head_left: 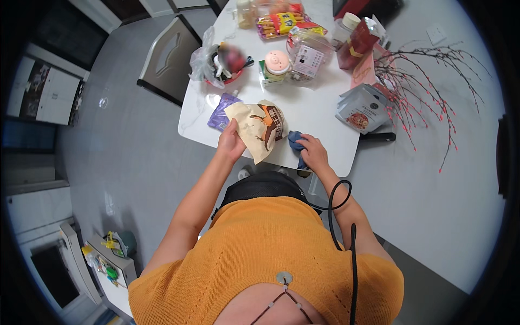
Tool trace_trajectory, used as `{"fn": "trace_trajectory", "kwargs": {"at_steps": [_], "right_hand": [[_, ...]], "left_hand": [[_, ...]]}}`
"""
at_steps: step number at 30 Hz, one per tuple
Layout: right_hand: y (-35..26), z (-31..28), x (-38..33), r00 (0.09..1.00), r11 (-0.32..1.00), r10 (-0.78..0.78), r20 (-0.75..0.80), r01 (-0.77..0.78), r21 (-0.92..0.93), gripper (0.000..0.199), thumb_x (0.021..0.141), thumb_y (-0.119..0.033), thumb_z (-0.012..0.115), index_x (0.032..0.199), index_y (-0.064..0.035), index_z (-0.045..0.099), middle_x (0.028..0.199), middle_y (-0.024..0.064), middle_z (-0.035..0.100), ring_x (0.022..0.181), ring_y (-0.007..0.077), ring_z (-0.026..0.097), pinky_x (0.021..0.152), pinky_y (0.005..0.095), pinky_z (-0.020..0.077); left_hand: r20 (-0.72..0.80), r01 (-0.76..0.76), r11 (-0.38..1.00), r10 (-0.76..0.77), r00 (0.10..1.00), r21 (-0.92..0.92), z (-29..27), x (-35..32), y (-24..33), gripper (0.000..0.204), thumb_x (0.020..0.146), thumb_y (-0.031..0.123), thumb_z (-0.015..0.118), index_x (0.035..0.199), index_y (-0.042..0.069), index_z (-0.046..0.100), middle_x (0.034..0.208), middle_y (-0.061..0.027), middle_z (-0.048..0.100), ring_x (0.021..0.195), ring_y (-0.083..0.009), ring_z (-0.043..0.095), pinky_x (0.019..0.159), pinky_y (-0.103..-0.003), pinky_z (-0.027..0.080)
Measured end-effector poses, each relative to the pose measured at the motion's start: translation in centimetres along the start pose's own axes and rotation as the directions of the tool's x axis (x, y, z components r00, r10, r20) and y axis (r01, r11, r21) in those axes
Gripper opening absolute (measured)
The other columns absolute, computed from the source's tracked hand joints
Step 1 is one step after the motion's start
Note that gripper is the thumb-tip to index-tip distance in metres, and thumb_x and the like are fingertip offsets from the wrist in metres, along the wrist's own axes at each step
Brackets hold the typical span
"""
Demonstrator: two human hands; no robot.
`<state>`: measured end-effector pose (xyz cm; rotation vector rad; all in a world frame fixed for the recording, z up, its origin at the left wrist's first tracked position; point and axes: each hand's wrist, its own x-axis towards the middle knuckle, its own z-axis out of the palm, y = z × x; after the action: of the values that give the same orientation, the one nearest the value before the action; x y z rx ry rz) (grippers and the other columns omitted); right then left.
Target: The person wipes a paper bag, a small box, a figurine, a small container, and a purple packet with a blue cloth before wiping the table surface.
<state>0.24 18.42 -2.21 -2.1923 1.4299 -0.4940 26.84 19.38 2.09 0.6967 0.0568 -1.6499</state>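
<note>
My left hand [231, 142] grips a cream paper bag [257, 130] with a brown and orange print by its left side, over the near edge of the white table [319, 111]. The bag's far end looks crumpled; what it contains is hidden. A purple packet [221, 111] lies just beyond that hand, partly behind the bag. At the right, my right hand [314, 153] presses a bunched blue cloth [296, 142] at the table's near edge, its fingers bent over the cloth.
Farther back stand a jar with a pink lid [277, 62], a clear plastic tub [309, 57], snack packs [284, 24] and a plastic bag [203, 62]. Grey pouches [364, 111] and red-budded branches [411, 92] are at the right. A chair [170, 59] stands left; a black cable [330, 216] hangs near my right arm.
</note>
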Motion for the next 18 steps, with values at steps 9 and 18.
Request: {"fn": "trace_trajectory", "kwargs": {"at_steps": [9,18], "right_hand": [[2.6,-3.6,-6.2,0.945,0.96,0.256,-0.204,-0.223,0.172,0.036,0.067,-0.007,0.046,0.101,-0.008,0.058,0.105,0.0096,0.056,0.097,0.0274,0.052,0.085,0.0345,0.0416],[5.5,-5.9,-9.1,0.883,0.922,0.366,-0.293,-0.303,0.239,0.038,0.066,-0.005,0.051,0.104,-0.0071,0.056,0.104,0.0112,0.057,0.096,0.029,0.053,0.084,0.0352,0.0422]], "left_hand": [[0.316,-0.311,0.12,-0.03,0.948,0.943,10.2,3.5,-3.9,0.029,0.089,0.02,0.044,0.104,-0.003,0.055,0.091,-0.0063,0.06,0.086,-0.0136,0.054,0.075,-0.027,0.042],[0.564,-0.734,-0.615,-0.51,0.65,0.29,17.3,4.2,-14.9,0.014,0.07,0.022,0.058,0.082,0.013,0.059,0.069,-0.0097,0.061,0.069,-0.0289,0.059,0.06,-0.039,0.046]]}}
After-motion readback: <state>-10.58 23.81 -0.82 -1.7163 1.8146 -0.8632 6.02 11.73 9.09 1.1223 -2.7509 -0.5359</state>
